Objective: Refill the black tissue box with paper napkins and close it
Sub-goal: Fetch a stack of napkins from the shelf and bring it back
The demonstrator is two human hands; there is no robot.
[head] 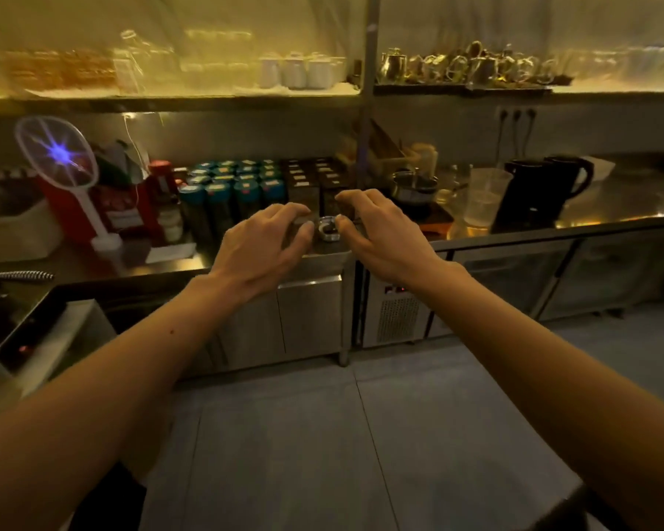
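Observation:
I see no black tissue box or paper napkins that I can make out. Both my arms reach forward to the front edge of the steel counter (322, 259). My left hand (261, 247) curls its fingers over a small dark object (299, 225) at the edge; the blur hides whether it grips it. My right hand (376, 231) hovers beside it, fingers bent and apart, holding nothing. Between the two hands sits a small shiny round container (328, 228), close to both thumbs.
Behind the hands stand several teal-lidded tins (234, 185) and dark boxes (311, 178). A steel pot (414, 185), a clear measuring jug (483, 197) and black kettles (533, 193) are to the right. An electric fly swatter (58, 155) and a red box (108, 208) stand left.

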